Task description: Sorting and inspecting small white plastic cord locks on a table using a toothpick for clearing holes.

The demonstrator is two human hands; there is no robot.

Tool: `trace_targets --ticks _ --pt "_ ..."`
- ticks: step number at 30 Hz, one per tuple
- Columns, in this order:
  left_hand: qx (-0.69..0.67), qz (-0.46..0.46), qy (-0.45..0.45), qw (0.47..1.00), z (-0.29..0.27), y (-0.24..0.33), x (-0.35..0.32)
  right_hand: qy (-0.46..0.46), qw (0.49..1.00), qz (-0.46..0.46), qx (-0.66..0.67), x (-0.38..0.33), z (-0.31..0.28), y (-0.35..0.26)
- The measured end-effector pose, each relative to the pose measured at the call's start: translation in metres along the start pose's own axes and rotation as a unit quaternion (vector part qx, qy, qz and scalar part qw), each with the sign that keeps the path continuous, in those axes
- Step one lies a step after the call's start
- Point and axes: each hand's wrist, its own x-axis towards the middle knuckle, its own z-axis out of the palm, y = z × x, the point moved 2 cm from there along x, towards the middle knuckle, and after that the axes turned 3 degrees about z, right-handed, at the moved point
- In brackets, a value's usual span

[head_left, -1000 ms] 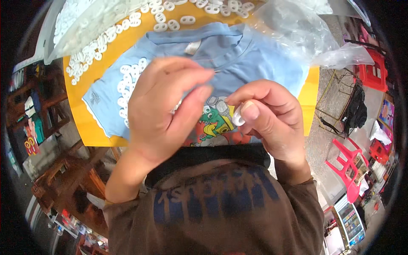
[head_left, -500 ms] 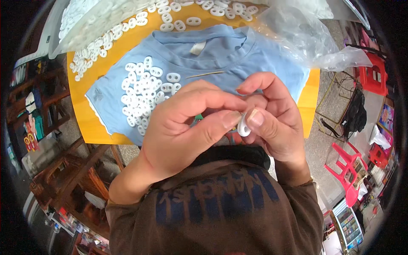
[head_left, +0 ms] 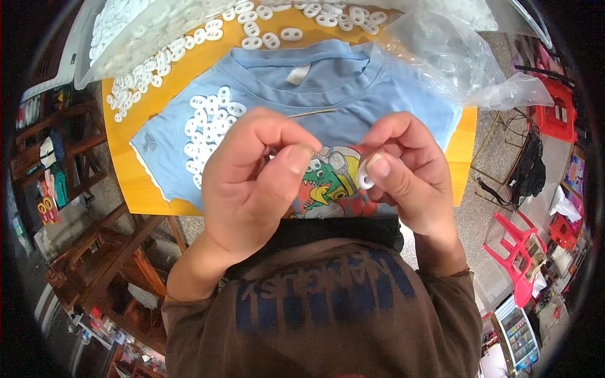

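The person's brown shirt (head_left: pixel 328 327) has large dark blue lettering across the chest, at the near side. On the yellow desk (head_left: pixel 148 194) lies a light blue T-shirt (head_left: pixel 353 129), with a small pale label (head_left: pixel 298 75) inside its far neckline, its writing too small to read, and a printed green cartoon creature (head_left: pixel 322 183) between the hands.

At the far left, a see-through plastic container (head_left: pixel 113 66) holds a mass of white pieces; whether it is a bag or a box cannot be told. Loose white pieces (head_left: pixel 155 66) lie on the desk along it. A crumpled clear plastic bag (head_left: pixel 441 60) rests over the T-shirt's far right part.

The right hand (head_left: pixel 417 183) pinches a white two-holed piece (head_left: pixel 362 176) between thumb and fingers, above the print. The left hand (head_left: pixel 249 183) has thumb and forefinger close together; whether they grip anything cannot be told. Beyond it lies a thin brown stick (head_left: pixel 315 113), and to its left a pile of white pieces (head_left: pixel 205 129) on the T-shirt.
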Motion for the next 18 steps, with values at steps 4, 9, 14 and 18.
trace_targets --ticks 4,9,14,18 --pt "0.052 0.03 -0.014 0.998 0.005 -0.006 0.001 -0.044 0.999 0.008 0.002 -0.003 0.003 -0.005" --pt "0.152 0.132 -0.025 0.979 0.005 0.001 0.0 -0.048 0.999 0.012 -0.023 -0.001 0.012 -0.005" --pt "0.217 0.204 -0.068 0.952 0.005 0.003 0.001 -0.03 0.999 0.033 -0.011 -0.002 0.007 -0.002" --pt "0.274 0.135 -0.032 0.952 -0.009 -0.002 -0.008 -0.002 0.997 -0.038 -0.065 -0.005 -0.006 0.005"
